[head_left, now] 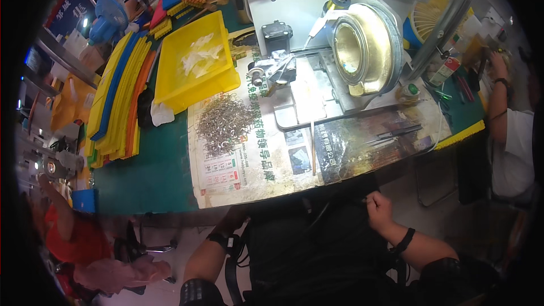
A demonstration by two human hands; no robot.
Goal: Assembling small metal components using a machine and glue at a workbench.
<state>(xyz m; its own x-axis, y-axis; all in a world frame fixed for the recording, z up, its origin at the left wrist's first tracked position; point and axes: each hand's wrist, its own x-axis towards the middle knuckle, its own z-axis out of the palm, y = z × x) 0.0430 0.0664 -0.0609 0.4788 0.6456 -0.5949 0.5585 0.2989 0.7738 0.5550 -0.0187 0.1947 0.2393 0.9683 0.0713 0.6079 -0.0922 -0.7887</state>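
My right hand (378,211) is below the front edge of the worktable, its fingers curled closed. A dark, thin end shows beside its fingers, but I cannot make out what they hold. In shadow under the table edge is my left hand (231,219), with its fingers hidden. Both hands are apart from the tabletop things. On the paper-covered board (249,184) lies a heap of small, thin metal pieces (224,124). Farther right are a thin wooden stick (313,150) and dark tweezers (399,131). Behind them stands a machine with a round brass-coloured ring (354,51), brightly lit.
A yellow tray (198,88) with crumpled white material stands at the back left. Beside it are stacked yellow, blue and orange foam strips (119,99). A small green-capped bottle (409,92) is right of the machine. Other people sit left (73,232) and right (513,147).
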